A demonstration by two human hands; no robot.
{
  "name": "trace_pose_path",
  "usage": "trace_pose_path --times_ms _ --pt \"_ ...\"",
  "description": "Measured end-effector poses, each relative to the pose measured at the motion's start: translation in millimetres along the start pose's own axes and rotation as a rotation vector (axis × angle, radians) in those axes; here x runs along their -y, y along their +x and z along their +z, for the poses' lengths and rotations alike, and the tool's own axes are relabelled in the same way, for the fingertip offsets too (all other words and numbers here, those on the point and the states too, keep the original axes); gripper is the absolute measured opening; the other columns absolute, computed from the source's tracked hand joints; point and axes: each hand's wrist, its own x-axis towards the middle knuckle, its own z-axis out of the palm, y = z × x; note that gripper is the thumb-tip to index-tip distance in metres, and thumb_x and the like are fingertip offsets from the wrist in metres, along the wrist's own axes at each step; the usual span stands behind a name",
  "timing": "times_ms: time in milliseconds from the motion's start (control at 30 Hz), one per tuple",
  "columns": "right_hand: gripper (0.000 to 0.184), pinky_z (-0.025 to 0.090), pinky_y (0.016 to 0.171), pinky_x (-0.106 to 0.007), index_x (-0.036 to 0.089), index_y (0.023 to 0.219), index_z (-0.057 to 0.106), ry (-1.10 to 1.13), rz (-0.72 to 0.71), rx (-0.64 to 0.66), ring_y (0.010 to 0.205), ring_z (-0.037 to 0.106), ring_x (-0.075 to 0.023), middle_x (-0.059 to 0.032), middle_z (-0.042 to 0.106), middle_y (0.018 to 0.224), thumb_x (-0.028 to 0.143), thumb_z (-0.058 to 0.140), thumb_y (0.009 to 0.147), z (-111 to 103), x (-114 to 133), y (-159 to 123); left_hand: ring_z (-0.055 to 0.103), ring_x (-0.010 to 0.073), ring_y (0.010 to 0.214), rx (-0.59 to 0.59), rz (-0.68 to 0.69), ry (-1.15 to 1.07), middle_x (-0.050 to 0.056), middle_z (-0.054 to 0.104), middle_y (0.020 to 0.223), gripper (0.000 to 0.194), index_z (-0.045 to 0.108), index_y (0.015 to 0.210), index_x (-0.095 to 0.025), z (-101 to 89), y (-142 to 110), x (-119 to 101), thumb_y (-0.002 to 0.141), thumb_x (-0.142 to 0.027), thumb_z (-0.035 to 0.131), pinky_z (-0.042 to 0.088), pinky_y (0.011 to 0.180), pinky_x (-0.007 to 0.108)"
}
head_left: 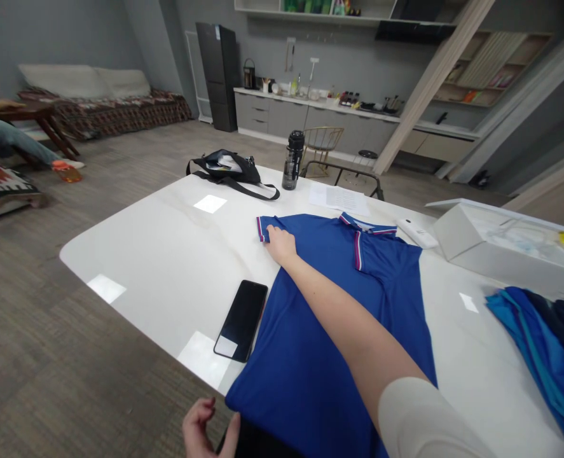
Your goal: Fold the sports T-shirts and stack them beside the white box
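Head view: two hands [280, 245] [204, 427], one shirt [295, 375]

The white bench [138, 254] held a blue polo shirt [291, 381], a black phone [240, 320] just beside it, a black waist bag [229, 170], a bottle [293, 160], papers [339, 198], a white box [501, 242], blue clothing [539, 337]
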Motion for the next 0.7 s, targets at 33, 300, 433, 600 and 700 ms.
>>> trace_pose_path --times_ms 33,300,433,600,700 --pt "0.034 0.048 0.09 -0.04 0.019 0.131 0.055 -0.002 -0.005 0.003 0.109 0.062 -0.0288 -0.0152 0.064 0.125 0.032 0.052 0.1 -0.6 0.9 0.9 0.068 0.0233 0.099 0.058 -0.126 -0.052 0.008 0.065 0.108 0.039 0.054 0.107 -0.022 1.8 0.3 8.7 0.084 -0.049 0.071 0.059 0.08 0.035" --pt "0.024 0.048 0.095 -0.041 0.018 0.111 0.069 0.069 -0.031 0.025 0.107 0.067 -0.0289 -0.0151 0.071 0.116 0.027 0.049 0.101 -12.2 -4.8 -7.0 0.072 0.0265 0.081 0.771 -0.331 -0.171 0.008 0.076 0.081 0.047 0.077 0.082 -0.015 -11.2 33.4 -9.5 0.081 -0.062 0.071 0.059 0.08 0.037" --pt "0.026 0.047 0.098 -0.042 0.019 0.109 0.07 0.356 0.222 -0.108 0.11 0.066 -0.0289 -0.0152 0.072 0.111 0.037 0.053 0.1 -31.1 -25.0 -3.6 0.071 0.0204 0.081 0.702 0.07 -0.077 0.005 0.074 0.087 0.023 0.074 0.083 -0.021 -27.2 33.6 -54.2 0.091 -0.041 0.067 0.059 0.077 0.029" --pt "0.021 0.051 0.096 -0.036 0.016 0.107 0.068 1.132 0.549 -0.379 0.107 0.065 -0.0232 -0.0088 0.072 0.104 0.027 0.063 0.09 -72.3 -83.2 1.7 0.072 0.0162 0.077 0.584 0.492 -0.076 0.003 0.073 0.086 0.007 0.07 0.097 -0.024 -29.9 27.7 -124.7 0.093 -0.025 0.065 0.06 0.071 0.022" --pt "0.023 0.057 0.079 -0.033 0.015 0.113 0.064 1.302 0.619 -0.415 0.083 0.067 -0.0181 -0.0036 0.07 0.085 0.02 0.057 0.091 -99.2 -140.5 -16.5 0.074 0.0144 0.08 0.636 0.696 -0.026 0.003 0.074 0.093 0.017 0.07 0.108 -0.026 -21.1 20.5 -159.9 0.096 -0.021 0.06 0.06 0.074 0.019"
